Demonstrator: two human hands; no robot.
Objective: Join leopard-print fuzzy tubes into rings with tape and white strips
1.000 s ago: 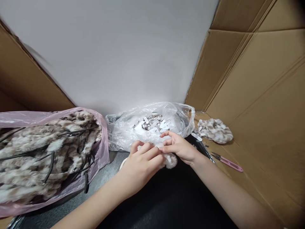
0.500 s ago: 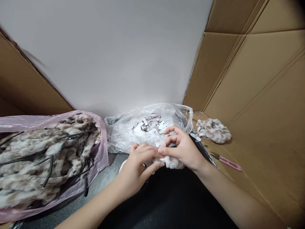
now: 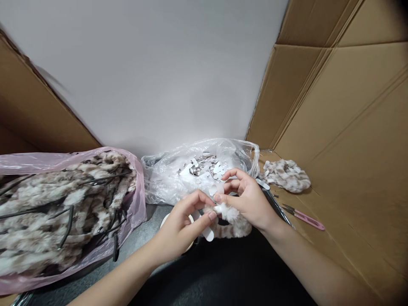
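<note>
A small brown-and-white fluffy loop, like a scrunchie [image 3: 234, 230], hangs between both hands over the dark lap. My left hand [image 3: 186, 221] pinches its upper left part between thumb and fingers, at a narrow white band. A white rounded tag [image 3: 208, 233] sticks out below the left thumb. My right hand [image 3: 247, 199] grips the loop's upper right side, fingers curled. By the right thumb and fingers is a small whitish translucent piece [image 3: 216, 189]; whether it is held or stuck to something I cannot tell. The fingers partly hide the loop's top.
Ahead lies a clear plastic bag [image 3: 161, 185] with many white tags [image 3: 204, 166]. On the left, a pink bag [image 3: 140, 187] holds furry strips with black cords. Thread snips [image 3: 307, 219] and another fluffy piece [image 3: 288, 175] lie right, beside a cardboard wall [image 3: 360, 127].
The scrunchie has turned and dropped slightly, so its loop and hole now show. My left hand has shifted a little left and opened its finger arch, uncovering the white tag.
</note>
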